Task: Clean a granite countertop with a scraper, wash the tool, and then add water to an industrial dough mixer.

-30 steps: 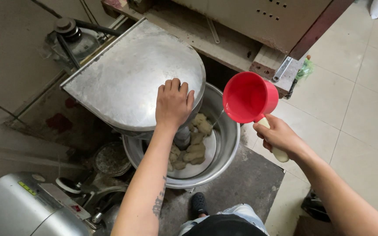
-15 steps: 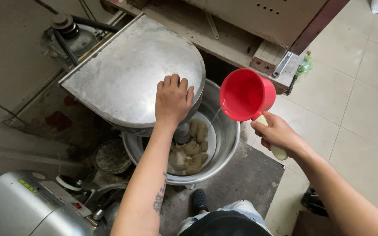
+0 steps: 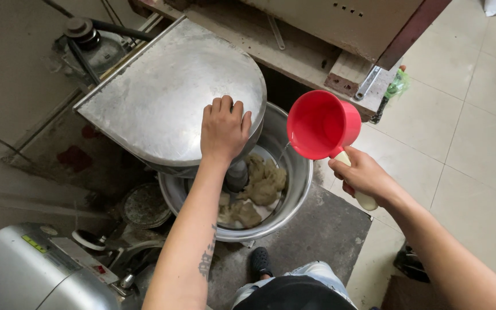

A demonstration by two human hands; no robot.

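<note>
My left hand (image 3: pixel 223 129) lies flat, fingers spread a little, on the front edge of a mixer's rounded metal head (image 3: pixel 167 92). Below it sits a steel mixing bowl (image 3: pixel 299 189) with beige dough (image 3: pixel 262 183) wrapped around the mixer's hook. My right hand (image 3: pixel 363 175) grips the pale handle of a red plastic scoop (image 3: pixel 320 123), tilted over the bowl's right rim. A thin stream of water runs from the scoop into the bowl.
A belt and pulley (image 3: pixel 84 31) sit at the mixer's back left. A silver machine housing (image 3: pixel 24 275) stands at the lower left. A wooden bench edge (image 3: pixel 340 74) runs behind the bowl. Pale floor tiles (image 3: pixel 466 132) spread to the right. My shoe (image 3: pixel 259 261) rests on a dark slab.
The scoop has tipped further toward the bowl and water now trickles out. The dough has turned inside the bowl. My left hand stays on the mixer head.
</note>
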